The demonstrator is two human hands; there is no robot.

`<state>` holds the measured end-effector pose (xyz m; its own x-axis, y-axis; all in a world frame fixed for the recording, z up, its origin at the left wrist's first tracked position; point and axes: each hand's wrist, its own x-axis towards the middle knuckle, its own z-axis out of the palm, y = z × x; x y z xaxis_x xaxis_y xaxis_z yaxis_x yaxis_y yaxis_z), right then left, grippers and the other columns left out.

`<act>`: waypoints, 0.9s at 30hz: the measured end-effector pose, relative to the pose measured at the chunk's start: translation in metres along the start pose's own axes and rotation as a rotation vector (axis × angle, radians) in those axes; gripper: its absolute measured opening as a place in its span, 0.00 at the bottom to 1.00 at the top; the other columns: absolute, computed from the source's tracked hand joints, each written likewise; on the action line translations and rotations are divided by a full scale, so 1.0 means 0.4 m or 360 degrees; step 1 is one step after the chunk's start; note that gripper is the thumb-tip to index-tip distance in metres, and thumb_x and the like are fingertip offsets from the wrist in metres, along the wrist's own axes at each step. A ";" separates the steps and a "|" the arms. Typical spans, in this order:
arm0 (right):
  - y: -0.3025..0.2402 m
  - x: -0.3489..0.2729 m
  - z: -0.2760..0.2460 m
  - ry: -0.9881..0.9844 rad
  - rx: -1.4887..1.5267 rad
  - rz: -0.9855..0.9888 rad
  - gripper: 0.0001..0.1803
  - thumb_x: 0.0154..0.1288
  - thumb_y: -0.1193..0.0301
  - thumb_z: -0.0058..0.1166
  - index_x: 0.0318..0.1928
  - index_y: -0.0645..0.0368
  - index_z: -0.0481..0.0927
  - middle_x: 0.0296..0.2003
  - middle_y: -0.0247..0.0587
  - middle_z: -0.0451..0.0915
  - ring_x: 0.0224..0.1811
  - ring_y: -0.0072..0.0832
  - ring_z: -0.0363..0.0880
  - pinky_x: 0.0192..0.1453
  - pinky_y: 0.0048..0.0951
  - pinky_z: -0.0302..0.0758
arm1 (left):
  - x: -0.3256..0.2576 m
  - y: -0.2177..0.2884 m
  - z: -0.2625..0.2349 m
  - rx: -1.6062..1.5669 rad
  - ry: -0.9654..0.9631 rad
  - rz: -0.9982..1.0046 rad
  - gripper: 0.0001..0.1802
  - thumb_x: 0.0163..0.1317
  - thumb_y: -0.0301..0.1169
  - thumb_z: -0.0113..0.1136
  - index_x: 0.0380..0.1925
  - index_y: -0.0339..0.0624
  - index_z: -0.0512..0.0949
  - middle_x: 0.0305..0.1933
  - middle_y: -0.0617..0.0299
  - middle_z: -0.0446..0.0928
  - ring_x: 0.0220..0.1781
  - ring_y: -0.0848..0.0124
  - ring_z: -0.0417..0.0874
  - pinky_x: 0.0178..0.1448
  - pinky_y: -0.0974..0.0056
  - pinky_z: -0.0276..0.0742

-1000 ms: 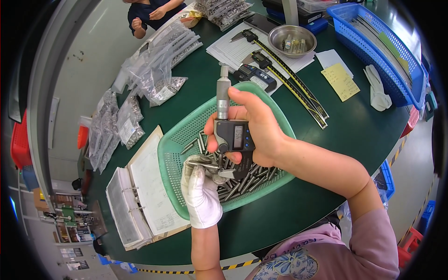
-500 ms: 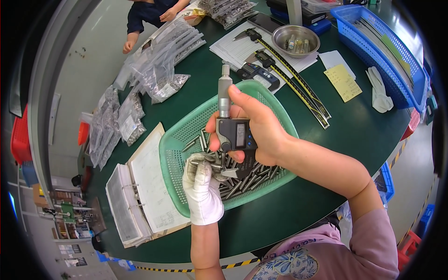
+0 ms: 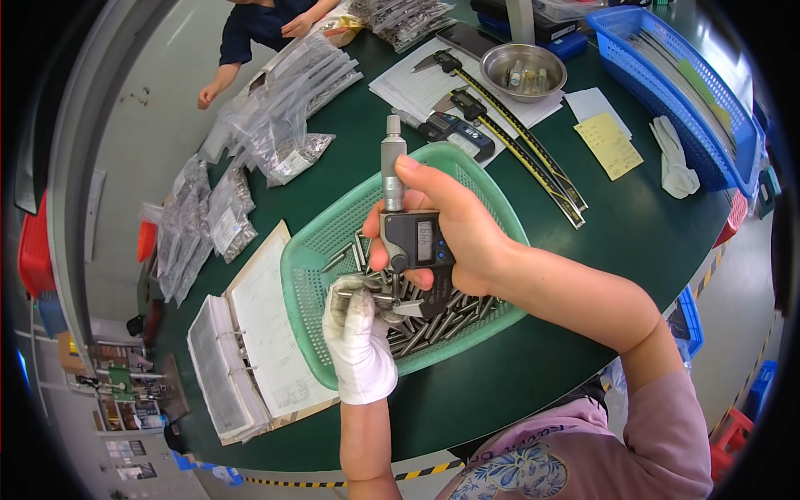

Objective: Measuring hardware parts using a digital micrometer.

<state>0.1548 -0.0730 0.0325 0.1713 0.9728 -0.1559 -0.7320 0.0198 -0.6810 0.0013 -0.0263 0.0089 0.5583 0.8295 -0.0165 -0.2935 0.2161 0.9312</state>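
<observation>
A grey digital micrometer is gripped by the bare right hand; a slim metal pin is pinched by the white-gloved left hand over a green mesh basket.

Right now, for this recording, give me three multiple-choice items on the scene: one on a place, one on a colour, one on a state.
1. Where does the open ring binder lie?
A. to the left of the green basket
B. inside the blue basket
C. under the steel bowl

2. What colour is the glove on the left hand?
A. black
B. white
C. yellow

3. How is the digital micrometer held?
A. lying loose on the table
B. gripped in the bare right hand above the green basket
C. resting in the steel bowl

Answers:
1 A, the binder sits open on the green table beside the basket's left edge.
2 B, the gloved hand pinching a metal pin is plainly white.
3 B, the right hand's fingers wrap the micrometer's body, thumb up by its thimble.
</observation>
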 end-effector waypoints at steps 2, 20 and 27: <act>-0.004 -0.004 0.001 0.0020 -0.0020 -0.0021 0.34 0.59 0.40 0.31 0.32 0.61 0.74 0.22 0.42 0.76 0.15 0.21 0.67 0.15 0.18 0.63 | 0.000 0.003 0.007 -0.0013 0.0002 -0.0015 0.11 0.56 0.32 0.56 0.36 0.40 0.71 0.32 0.65 0.72 0.28 0.78 0.72 0.31 0.74 0.70; 0.005 0.000 0.000 -0.0003 0.0005 0.0027 0.32 0.65 0.48 0.23 0.33 0.63 0.73 0.22 0.45 0.76 0.09 0.24 0.63 0.15 0.22 0.63 | 0.001 0.009 -0.017 -0.0136 -0.0177 -0.0249 0.07 0.57 0.30 0.55 0.35 0.41 0.71 0.29 0.68 0.71 0.30 0.79 0.72 0.34 0.71 0.72; -0.005 0.000 -0.005 -0.0008 0.0051 0.0125 0.31 0.64 0.49 0.23 0.35 0.64 0.72 0.23 0.46 0.76 0.09 0.24 0.63 0.16 0.24 0.63 | 0.003 0.011 -0.018 -0.0216 -0.0265 -0.0254 0.09 0.58 0.29 0.52 0.39 0.40 0.69 0.36 0.66 0.71 0.37 0.77 0.71 0.43 0.69 0.68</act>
<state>0.1577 -0.0735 0.0324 0.1092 0.9729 -0.2040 -0.7639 -0.0492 -0.6435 -0.0050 -0.0207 0.0104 0.7224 0.6858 -0.0887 -0.2866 0.4136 0.8642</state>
